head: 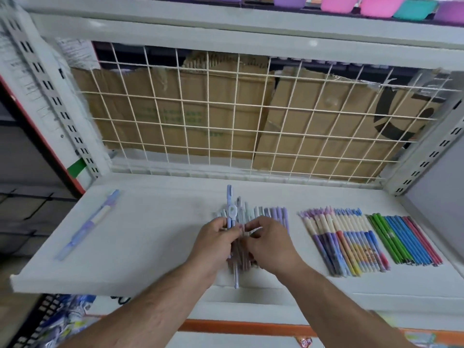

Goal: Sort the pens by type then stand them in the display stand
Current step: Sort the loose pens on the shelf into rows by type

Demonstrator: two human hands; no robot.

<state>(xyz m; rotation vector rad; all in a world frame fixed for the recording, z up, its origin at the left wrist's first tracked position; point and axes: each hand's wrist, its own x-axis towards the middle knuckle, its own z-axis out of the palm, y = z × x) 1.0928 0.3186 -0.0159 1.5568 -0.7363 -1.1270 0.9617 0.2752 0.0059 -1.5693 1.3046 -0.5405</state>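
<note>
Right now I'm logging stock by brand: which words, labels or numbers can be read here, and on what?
Nothing reads clearly.
Left cardboard: green print, blurred.
Right cardboard: part of a large black mark, no letters.
Paper sheets, upper left: print too small.
Patterned pens: barrel print too small.
Held pastel pens: blurred.

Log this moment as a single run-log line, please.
phase: sorting | left hand: grips pen bundle | right hand: pinches bundle | sorted rows: right | single pen: far left

Both forearms reach forward, left hand [216, 238] and right hand [272, 243] meeting, fingers curled round pens [236, 275].
</note>
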